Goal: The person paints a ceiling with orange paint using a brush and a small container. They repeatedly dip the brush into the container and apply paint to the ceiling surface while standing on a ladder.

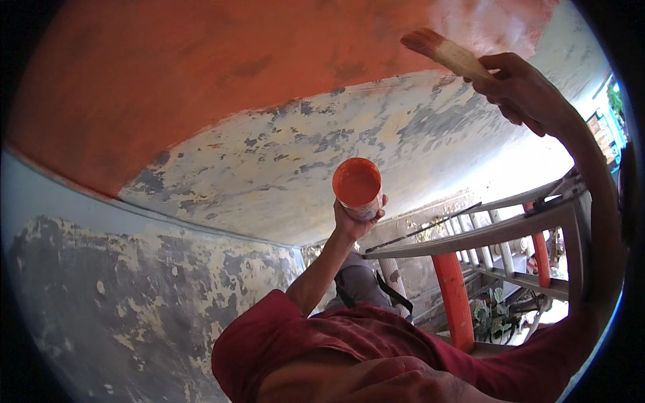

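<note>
My left hand is wrapped round a small paint pot at the middle of the view, its open top showing orange paint inside. Raised at the upper right, my right hand grips a paintbrush by its pale handle. Reddish-orange paint coats the bristles, which point up and left, close to the wall. Whether they touch it I cannot tell. Fresh orange covers the upper part of this wall; below a slanting edge it is patchy white, cream and grey.
A metal ladder with orange-red parts stands at my right side. To the left, a second wall has flaking grey and cream paint and meets the first at a corner. Leafy plants show below, beyond the ladder.
</note>
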The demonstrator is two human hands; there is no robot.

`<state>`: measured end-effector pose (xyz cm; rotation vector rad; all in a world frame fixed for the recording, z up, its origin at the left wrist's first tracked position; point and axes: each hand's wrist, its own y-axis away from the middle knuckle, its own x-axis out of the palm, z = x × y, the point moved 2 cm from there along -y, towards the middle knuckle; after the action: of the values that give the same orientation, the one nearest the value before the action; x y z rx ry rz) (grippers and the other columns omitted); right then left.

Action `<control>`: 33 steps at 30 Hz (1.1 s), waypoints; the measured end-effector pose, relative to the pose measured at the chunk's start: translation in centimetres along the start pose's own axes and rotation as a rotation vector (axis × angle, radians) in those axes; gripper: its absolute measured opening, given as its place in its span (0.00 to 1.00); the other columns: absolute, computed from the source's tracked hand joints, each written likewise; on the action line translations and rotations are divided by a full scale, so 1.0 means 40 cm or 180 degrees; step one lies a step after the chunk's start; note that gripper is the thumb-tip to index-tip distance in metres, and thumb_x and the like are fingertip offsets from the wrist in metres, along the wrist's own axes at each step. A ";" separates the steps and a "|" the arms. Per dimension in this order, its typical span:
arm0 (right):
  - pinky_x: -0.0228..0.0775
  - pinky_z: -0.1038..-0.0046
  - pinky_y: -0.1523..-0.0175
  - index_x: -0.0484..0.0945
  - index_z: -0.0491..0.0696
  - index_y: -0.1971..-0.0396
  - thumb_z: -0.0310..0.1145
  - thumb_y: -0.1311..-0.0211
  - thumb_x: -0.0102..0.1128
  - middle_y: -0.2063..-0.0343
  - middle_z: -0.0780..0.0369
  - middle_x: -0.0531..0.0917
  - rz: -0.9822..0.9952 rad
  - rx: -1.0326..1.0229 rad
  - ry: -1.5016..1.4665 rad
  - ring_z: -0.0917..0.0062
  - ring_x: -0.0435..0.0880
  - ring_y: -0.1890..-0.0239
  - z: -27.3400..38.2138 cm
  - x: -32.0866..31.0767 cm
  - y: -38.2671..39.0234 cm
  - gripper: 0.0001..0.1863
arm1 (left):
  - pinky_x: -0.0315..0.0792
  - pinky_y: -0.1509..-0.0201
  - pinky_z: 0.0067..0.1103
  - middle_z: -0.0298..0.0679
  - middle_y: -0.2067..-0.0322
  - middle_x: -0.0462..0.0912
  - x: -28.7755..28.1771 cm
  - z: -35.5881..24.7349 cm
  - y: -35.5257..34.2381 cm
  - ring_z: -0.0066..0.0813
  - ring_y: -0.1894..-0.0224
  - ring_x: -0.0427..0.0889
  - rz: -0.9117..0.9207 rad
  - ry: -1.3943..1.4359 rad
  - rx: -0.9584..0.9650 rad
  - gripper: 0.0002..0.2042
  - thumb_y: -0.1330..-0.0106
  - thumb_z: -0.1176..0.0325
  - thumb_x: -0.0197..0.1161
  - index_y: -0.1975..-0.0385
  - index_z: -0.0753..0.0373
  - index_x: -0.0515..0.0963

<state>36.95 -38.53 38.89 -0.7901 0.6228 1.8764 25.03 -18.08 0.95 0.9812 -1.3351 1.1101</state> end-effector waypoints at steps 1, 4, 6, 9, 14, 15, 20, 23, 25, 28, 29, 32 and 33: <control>0.59 0.82 0.86 0.67 0.38 0.43 0.39 0.37 0.61 0.77 0.63 0.74 0.0001 -0.0086 0.0074 0.86 0.69 0.86 0.003 -0.001 0.000 0.28 | 0.76 0.58 0.38 0.45 0.48 0.74 0.001 0.001 0.014 0.50 0.47 0.73 -0.0200 0.0062 0.0034 0.27 0.38 0.45 0.54 0.42 0.52 0.70; 0.57 0.82 0.89 0.69 0.39 0.46 0.39 0.37 0.61 0.77 0.64 0.74 0.0089 -0.0330 0.0148 0.86 0.69 0.86 -0.002 0.005 -0.009 0.26 | 0.75 0.57 0.38 0.45 0.48 0.75 0.012 0.015 0.053 0.49 0.47 0.73 -0.0309 0.0110 0.0142 0.27 0.38 0.45 0.53 0.43 0.53 0.70; 0.57 0.82 0.90 0.68 0.39 0.46 0.38 0.37 0.61 0.78 0.64 0.74 0.0213 -0.0397 0.0056 0.85 0.70 0.87 0.000 0.007 -0.004 0.26 | 0.75 0.57 0.38 0.44 0.49 0.75 0.021 0.035 0.076 0.48 0.47 0.73 -0.0244 0.0051 0.0175 0.27 0.39 0.46 0.52 0.43 0.54 0.70; 0.59 0.80 0.88 0.69 0.37 0.46 0.36 0.38 0.60 0.79 0.64 0.74 0.0856 -0.0551 0.0389 0.84 0.71 0.86 0.029 -0.010 0.002 0.25 | 0.74 0.57 0.37 0.44 0.49 0.75 0.031 0.051 0.115 0.47 0.47 0.73 -0.0282 -0.0135 0.0277 0.28 0.38 0.44 0.51 0.43 0.55 0.69; 0.63 0.79 0.84 0.75 0.36 0.53 0.33 0.40 0.61 0.82 0.64 0.75 0.0651 -0.0705 0.0353 0.83 0.73 0.85 0.052 -0.008 0.039 0.19 | 0.73 0.56 0.34 0.44 0.48 0.72 0.038 0.084 0.152 0.46 0.46 0.72 -0.0308 -0.0105 0.0496 0.31 0.37 0.41 0.48 0.40 0.56 0.66; 0.63 0.79 0.85 0.77 0.36 0.54 0.32 0.40 0.60 0.83 0.64 0.74 0.0639 -0.0829 0.0333 0.83 0.73 0.86 0.036 -0.004 0.023 0.18 | 0.73 0.56 0.34 0.44 0.47 0.72 0.038 0.088 0.163 0.46 0.46 0.72 -0.0260 -0.0039 0.0527 0.31 0.37 0.41 0.49 0.40 0.57 0.66; 0.68 0.79 0.80 0.77 0.34 0.54 0.31 0.39 0.59 0.83 0.64 0.75 0.0592 -0.1025 0.0223 0.81 0.75 0.84 0.040 0.014 -0.020 0.18 | 0.73 0.55 0.35 0.45 0.47 0.71 0.037 0.093 0.220 0.46 0.45 0.72 -0.0449 -0.0049 0.0776 0.33 0.38 0.40 0.51 0.40 0.58 0.66; 0.71 0.77 0.78 0.75 0.33 0.53 0.30 0.40 0.60 0.83 0.63 0.76 0.0677 -0.1045 0.0159 0.81 0.76 0.84 0.053 0.013 -0.024 0.19 | 0.73 0.55 0.35 0.45 0.47 0.71 0.030 0.089 0.258 0.47 0.45 0.71 -0.0384 -0.0090 0.0925 0.33 0.38 0.40 0.51 0.40 0.58 0.66; 0.69 0.77 0.79 0.74 0.36 0.51 0.29 0.42 0.63 0.80 0.62 0.76 0.0584 -0.1143 0.0016 0.80 0.77 0.81 0.030 0.008 -0.054 0.20 | 0.72 0.55 0.36 0.45 0.47 0.71 0.030 0.090 0.271 0.47 0.45 0.72 -0.0206 0.0022 0.0905 0.32 0.38 0.40 0.50 0.40 0.56 0.66; 0.69 0.75 0.77 0.67 0.39 0.45 0.25 0.44 0.64 0.76 0.59 0.78 0.0479 -0.1231 -0.0027 0.78 0.77 0.79 0.097 0.009 -0.030 0.26 | 0.73 0.55 0.37 0.45 0.46 0.71 0.027 0.084 0.307 0.48 0.46 0.72 -0.0374 0.0144 0.1194 0.32 0.38 0.39 0.49 0.40 0.55 0.66; 0.70 0.75 0.77 0.65 0.40 0.44 0.25 0.44 0.63 0.75 0.59 0.78 0.0387 -0.1282 -0.0027 0.78 0.77 0.79 0.139 0.016 0.001 0.27 | 0.73 0.55 0.37 0.46 0.45 0.71 0.029 0.077 0.322 0.48 0.45 0.71 -0.0234 0.0179 0.1231 0.32 0.38 0.39 0.49 0.39 0.55 0.66; 0.69 0.75 0.77 0.61 0.47 0.43 0.26 0.41 0.61 0.75 0.59 0.78 0.0075 -0.1493 0.0099 0.78 0.76 0.80 0.209 0.014 0.053 0.27 | 0.73 0.56 0.36 0.38 0.48 0.73 0.042 0.064 0.351 0.47 0.47 0.72 -0.0351 0.0150 0.1307 0.30 0.39 0.40 0.51 0.42 0.52 0.68; 0.68 0.75 0.77 0.62 0.47 0.44 0.27 0.39 0.60 0.75 0.59 0.78 -0.0020 -0.1643 0.0084 0.79 0.76 0.81 0.256 0.027 0.083 0.25 | 0.73 0.54 0.38 0.46 0.44 0.71 0.021 0.044 0.362 0.49 0.44 0.71 -0.0145 0.0095 0.1409 0.33 0.38 0.39 0.49 0.38 0.54 0.65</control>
<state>31.00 -31.95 45.07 -1.1422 0.1425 2.0499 10.50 -16.55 0.71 1.3010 -1.0560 1.4127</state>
